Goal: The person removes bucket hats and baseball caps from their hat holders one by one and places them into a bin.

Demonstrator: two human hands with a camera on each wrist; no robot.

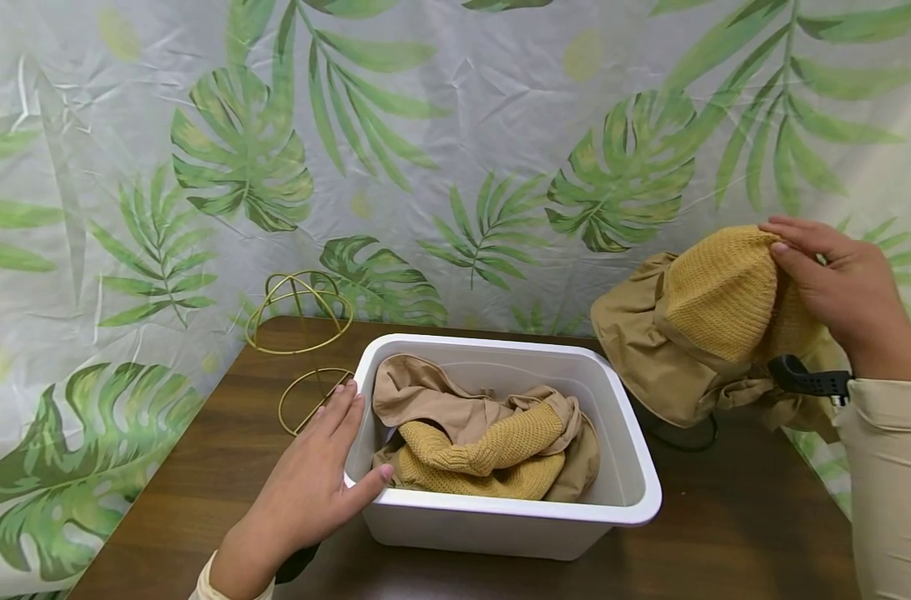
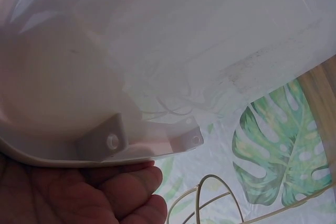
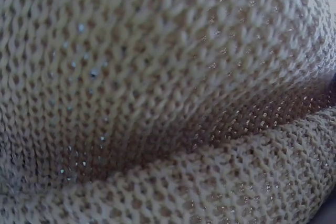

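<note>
My right hand (image 1: 848,287) pinches the top of a mustard knit hat (image 1: 721,292) at the right. Below it spreads a tan cloth hat (image 1: 635,333) with a floppy brim; whether the two are joined cannot be told. Close knit stitches (image 3: 157,77) fill the right wrist view. With fairly straight fingers, my left hand (image 1: 312,475) rests against the left rim of a white plastic bin (image 1: 493,521). From the left wrist view, the fingers (image 2: 131,187) touch the outer edge of that rim. Inside the bin lie crumpled tan cloth (image 1: 455,408) and mustard knitwear (image 1: 493,450).
A gold wire stand (image 1: 297,312) stands at the left, behind the bin. Part of a dark round base (image 1: 683,442) shows under the tan hat. The brown wooden table (image 1: 192,475) meets a leaf-printed curtain (image 1: 485,167) at the back.
</note>
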